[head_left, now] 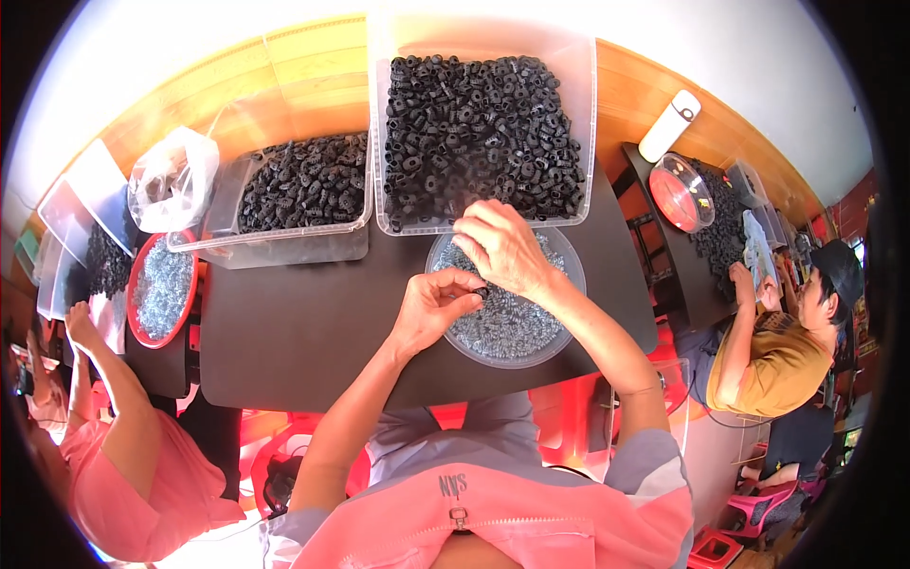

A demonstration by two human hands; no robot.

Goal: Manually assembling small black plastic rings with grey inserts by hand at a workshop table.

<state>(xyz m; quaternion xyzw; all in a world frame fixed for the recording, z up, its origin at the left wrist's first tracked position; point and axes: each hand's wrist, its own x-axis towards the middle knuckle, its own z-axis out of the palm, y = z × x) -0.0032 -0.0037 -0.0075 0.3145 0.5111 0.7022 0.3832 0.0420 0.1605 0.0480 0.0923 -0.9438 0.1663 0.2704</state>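
My left hand pinches a small black plastic part between thumb and fingertips, above the near-left side of a round clear basin. Just beyond it, my right hand is closed with its fingers curled down beside the front wall of a large clear bin. Whatever its fingertips may hold is hidden. Small shiny silvery pieces, perhaps springs, fill the basin below both hands. Black plastic parts like the held one are heaped in the large bin.
A second clear bin of black pieces stands left on the dark table. Farther left are a red basin of silvery pieces and a plastic bag. Co-workers sit at both sides; a white bottle stands on the right table.
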